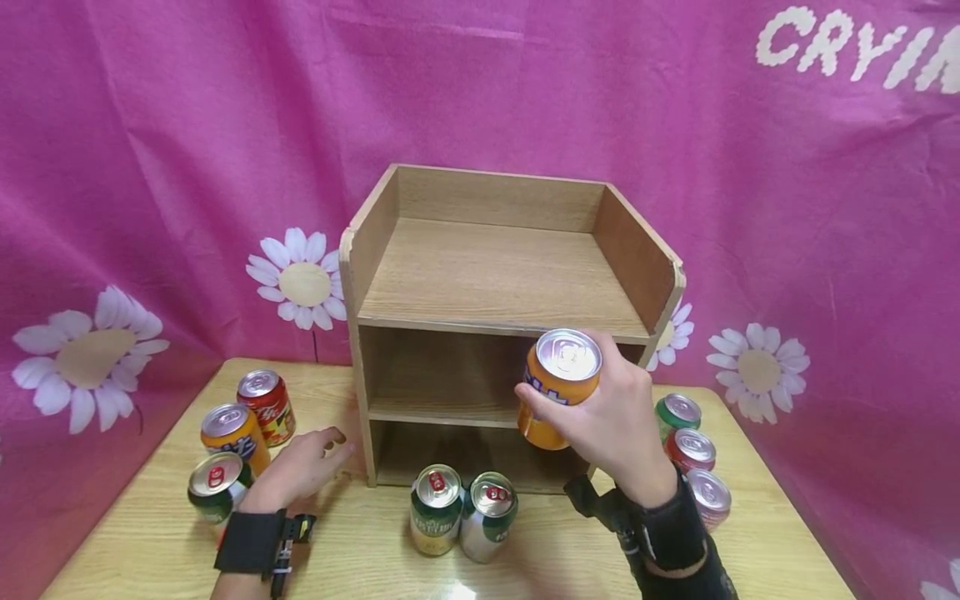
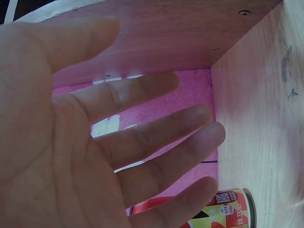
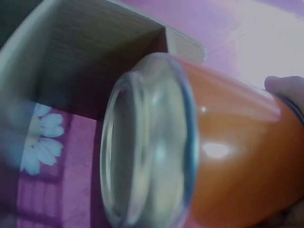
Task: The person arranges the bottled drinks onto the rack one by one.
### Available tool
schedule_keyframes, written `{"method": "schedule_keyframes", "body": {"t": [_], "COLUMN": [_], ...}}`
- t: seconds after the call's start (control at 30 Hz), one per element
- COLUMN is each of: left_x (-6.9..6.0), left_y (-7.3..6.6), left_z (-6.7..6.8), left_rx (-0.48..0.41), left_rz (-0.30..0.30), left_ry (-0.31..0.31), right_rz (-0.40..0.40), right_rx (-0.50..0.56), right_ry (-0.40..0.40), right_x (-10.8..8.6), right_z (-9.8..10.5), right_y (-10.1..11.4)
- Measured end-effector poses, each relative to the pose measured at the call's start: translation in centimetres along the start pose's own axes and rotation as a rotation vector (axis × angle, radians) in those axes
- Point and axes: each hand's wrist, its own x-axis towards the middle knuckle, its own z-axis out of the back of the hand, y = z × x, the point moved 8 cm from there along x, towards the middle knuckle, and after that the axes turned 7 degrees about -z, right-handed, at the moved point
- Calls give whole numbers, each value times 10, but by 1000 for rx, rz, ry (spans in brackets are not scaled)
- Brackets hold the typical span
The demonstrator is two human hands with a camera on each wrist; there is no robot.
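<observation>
My right hand (image 1: 618,421) grips an orange soda can (image 1: 558,385) upright, in front of the right side of the wooden shelf unit (image 1: 495,327). In the right wrist view the can's silver bottom faces the camera, and a fingertip (image 3: 287,90) rests on its orange side. Holding nothing, my left hand (image 1: 303,471) hovers beside the unit's left wall with its fingers spread, as the left wrist view shows. Around it stand a red can (image 1: 276,417), another orange can (image 1: 243,437) and a green can (image 1: 213,492), partly hidden by the wrist.
Two green-and-pale cans (image 1: 435,521) stand side by side before the lowest shelf. On the right stand a green can (image 1: 667,425), a red can (image 1: 690,458) and a pink can (image 1: 711,497), partly behind the right arm. A pink cloth (image 1: 480,83) hangs behind the table (image 1: 375,567).
</observation>
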Motion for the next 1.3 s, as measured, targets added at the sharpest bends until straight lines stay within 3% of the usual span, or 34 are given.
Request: {"method": "schedule_keyframes", "body": {"t": [0.5,1.0,1.3], "left_x": [1,1,1], "left_y": [12,12,12], "left_z": [0,0,1], "left_rx": [63,73,75], "left_rz": [57,75,83], "left_ry": [26,43,35], "right_rz": [16,-53,-132], "right_rx": [69,82,46], "right_ry": [-23,-66,-63], "right_x": [45,67,83], "right_z": [18,21,9], "right_y": [33,47,43]}}
